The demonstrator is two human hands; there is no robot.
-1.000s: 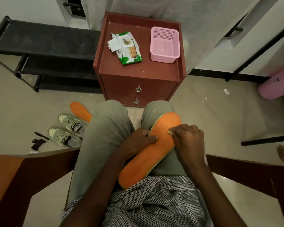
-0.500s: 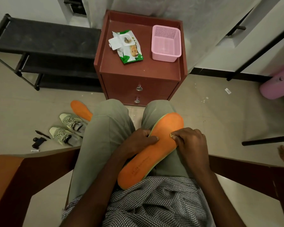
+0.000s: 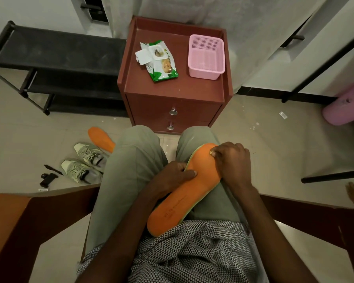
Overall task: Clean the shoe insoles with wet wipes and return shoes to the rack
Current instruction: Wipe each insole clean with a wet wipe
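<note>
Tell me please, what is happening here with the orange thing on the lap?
A seated person holds an orange insole on the lap. The left hand steadies its edge; the right hand presses near its toe end. A second insole and two shoes lie on the floor. The wet wipes pack sits on the cabinet beside a pink basket. The shoe rack stands behind.
</note>
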